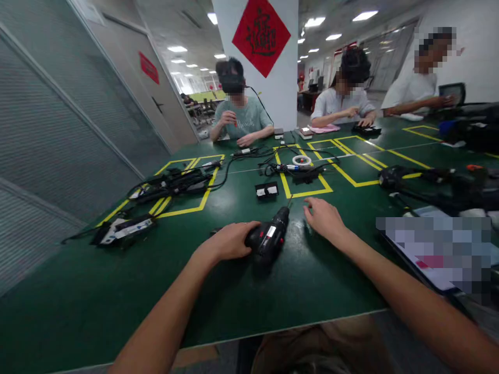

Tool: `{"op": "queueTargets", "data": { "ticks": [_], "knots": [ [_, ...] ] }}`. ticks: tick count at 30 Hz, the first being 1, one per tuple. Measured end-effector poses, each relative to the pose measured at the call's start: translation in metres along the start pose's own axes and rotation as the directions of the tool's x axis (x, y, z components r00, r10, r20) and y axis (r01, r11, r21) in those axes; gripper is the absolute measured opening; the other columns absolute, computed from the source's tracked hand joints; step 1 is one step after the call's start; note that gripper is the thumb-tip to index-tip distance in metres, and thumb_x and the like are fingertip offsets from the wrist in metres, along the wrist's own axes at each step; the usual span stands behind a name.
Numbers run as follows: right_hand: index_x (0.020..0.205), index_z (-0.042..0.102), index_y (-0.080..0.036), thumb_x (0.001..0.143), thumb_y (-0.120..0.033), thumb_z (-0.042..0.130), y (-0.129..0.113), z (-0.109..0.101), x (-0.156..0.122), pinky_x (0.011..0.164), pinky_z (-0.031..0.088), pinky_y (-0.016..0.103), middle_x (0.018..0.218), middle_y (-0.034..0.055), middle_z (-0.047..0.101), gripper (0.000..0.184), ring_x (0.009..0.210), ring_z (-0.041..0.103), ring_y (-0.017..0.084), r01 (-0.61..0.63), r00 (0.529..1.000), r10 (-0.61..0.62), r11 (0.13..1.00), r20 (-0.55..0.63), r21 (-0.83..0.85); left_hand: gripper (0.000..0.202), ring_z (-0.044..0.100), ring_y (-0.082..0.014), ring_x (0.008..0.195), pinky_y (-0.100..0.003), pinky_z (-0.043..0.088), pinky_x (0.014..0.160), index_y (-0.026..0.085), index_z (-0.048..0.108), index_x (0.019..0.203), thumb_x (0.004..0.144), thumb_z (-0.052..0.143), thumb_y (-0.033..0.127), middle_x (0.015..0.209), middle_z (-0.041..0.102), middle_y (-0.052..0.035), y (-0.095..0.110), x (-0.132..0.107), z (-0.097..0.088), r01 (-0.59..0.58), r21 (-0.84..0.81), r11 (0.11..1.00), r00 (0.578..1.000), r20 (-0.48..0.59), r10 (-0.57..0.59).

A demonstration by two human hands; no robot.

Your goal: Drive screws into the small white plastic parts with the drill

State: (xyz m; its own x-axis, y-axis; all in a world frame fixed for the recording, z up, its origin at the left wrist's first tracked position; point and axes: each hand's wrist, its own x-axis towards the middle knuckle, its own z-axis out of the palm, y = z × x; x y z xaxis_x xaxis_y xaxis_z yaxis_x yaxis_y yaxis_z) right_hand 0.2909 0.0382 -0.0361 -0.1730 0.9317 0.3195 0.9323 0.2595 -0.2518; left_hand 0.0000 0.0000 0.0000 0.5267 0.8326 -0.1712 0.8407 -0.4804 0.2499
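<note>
A black cordless drill (pixel 268 239) lies on its side on the green table, its thin bit angled away from me and slightly right. My left hand (pixel 234 240) is closed around the drill's handle; the handle and most of my fingers are hidden beneath the palm. To the right of the bit, my right hand (pixel 323 217) hovers over or rests on the table, fingers loosely apart, holding nothing and not touching the drill. A small open black case (pixel 267 191) with white pieces inside sits just beyond the drill.
Bundled black cables (pixel 175 182) lie at the left, near a dark device with white labels (pixel 125 229). A white tape ring (pixel 301 160) sits among cables beyond. At the right are a tablet-like screen (pixel 432 249) and dark gear (pixel 393 176). Several people sit across the table.
</note>
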Motion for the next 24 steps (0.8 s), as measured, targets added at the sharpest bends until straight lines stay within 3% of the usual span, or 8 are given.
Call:
{"op": "queueTargets", "data": {
  "ticks": [7, 10, 12, 15, 17, 19, 24],
  "knots": [
    [0.114, 0.066, -0.013, 0.095, -0.021, 0.044, 0.015, 0.008, -0.017, 0.094, 0.047, 0.037, 0.113, 0.0139, 0.069, 0.031, 0.108, 0.062, 0.027, -0.033, 0.997, 0.028, 0.997, 0.073, 0.069, 0.070, 0.066, -0.0328, 0.104, -0.040, 0.050, 0.085, 0.028, 0.050, 0.138, 0.071, 0.070, 0.036, 0.119, 0.069, -0.0077, 0.018, 0.003, 0.004, 0.041, 0.027, 0.999, 0.996, -0.078, -0.038],
    [0.112, 0.067, -0.012, 0.092, -0.020, 0.046, 0.007, 0.005, -0.020, 0.092, 0.048, 0.041, 0.110, 0.0164, 0.069, 0.029, 0.106, 0.061, 0.029, -0.013, 0.996, -0.001, 0.987, 0.087, 0.163, 0.071, 0.065, -0.0319, 0.108, -0.039, 0.050, 0.087, 0.027, 0.049, 0.139, 0.073, 0.072, 0.039, 0.122, 0.068, -0.0079, 0.033, 0.009, 0.007, 0.008, -0.102, 0.995, 0.982, -0.186, -0.027],
    [0.118, 0.063, -0.012, 0.088, -0.019, 0.051, 0.001, 0.003, -0.022, 0.091, 0.049, 0.041, 0.111, 0.0154, 0.068, 0.032, 0.103, 0.062, 0.028, 0.049, 0.992, -0.084, 0.938, 0.091, 0.342, 0.073, 0.063, -0.0308, 0.112, -0.040, 0.050, 0.092, 0.026, 0.047, 0.140, 0.073, 0.073, 0.036, 0.127, 0.066, -0.0082, 0.045, 0.014, 0.009, -0.055, -0.243, 0.968, 0.959, -0.284, -0.017],
    [0.129, 0.056, -0.016, 0.083, -0.025, 0.063, -0.006, -0.001, -0.030, 0.094, 0.050, 0.042, 0.121, 0.0133, 0.065, 0.047, 0.108, 0.061, 0.028, 0.237, 0.945, -0.328, 0.689, 0.004, 0.685, 0.074, 0.060, -0.0286, 0.118, -0.039, 0.048, 0.098, 0.024, 0.043, 0.143, 0.075, 0.072, 0.028, 0.133, 0.062, -0.0088, 0.066, 0.025, 0.011, -0.214, -0.453, 0.865, 0.911, -0.413, 0.009],
    [0.131, 0.055, -0.018, 0.081, -0.034, 0.070, -0.011, -0.003, -0.036, 0.097, 0.049, 0.045, 0.125, 0.0130, 0.064, 0.056, 0.112, 0.060, 0.030, 0.275, 0.928, -0.365, 0.518, -0.081, 0.810, 0.072, 0.060, -0.0264, 0.117, -0.039, 0.048, 0.100, 0.022, 0.040, 0.144, 0.078, 0.068, 0.022, 0.133, 0.061, -0.0088, 0.082, 0.034, 0.013, -0.313, -0.543, 0.779, 0.889, -0.456, 0.040],
    [0.132, 0.055, -0.021, 0.080, -0.041, 0.072, -0.016, -0.006, -0.041, 0.101, 0.048, 0.048, 0.127, 0.0118, 0.063, 0.058, 0.115, 0.060, 0.030, 0.212, 0.950, -0.300, 0.421, -0.085, 0.882, 0.070, 0.059, -0.0253, 0.118, -0.039, 0.047, 0.102, 0.021, 0.037, 0.145, 0.080, 0.064, 0.018, 0.133, 0.060, -0.0092, 0.097, 0.043, 0.015, -0.367, -0.567, 0.737, 0.878, -0.472, 0.074],
    [0.126, 0.062, -0.027, 0.085, -0.047, 0.067, -0.023, -0.009, -0.041, 0.111, 0.040, 0.046, 0.129, 0.0058, 0.063, 0.046, 0.121, 0.058, 0.026, 0.014, 0.999, 0.036, 0.198, -0.021, 0.980, 0.077, 0.055, -0.0303, 0.123, -0.047, 0.046, 0.102, 0.020, 0.030, 0.150, 0.081, 0.064, 0.019, 0.139, 0.054, -0.0144, 0.121, 0.057, 0.015, -0.405, -0.468, 0.786, 0.873, -0.454, 0.180]
  ]
}}
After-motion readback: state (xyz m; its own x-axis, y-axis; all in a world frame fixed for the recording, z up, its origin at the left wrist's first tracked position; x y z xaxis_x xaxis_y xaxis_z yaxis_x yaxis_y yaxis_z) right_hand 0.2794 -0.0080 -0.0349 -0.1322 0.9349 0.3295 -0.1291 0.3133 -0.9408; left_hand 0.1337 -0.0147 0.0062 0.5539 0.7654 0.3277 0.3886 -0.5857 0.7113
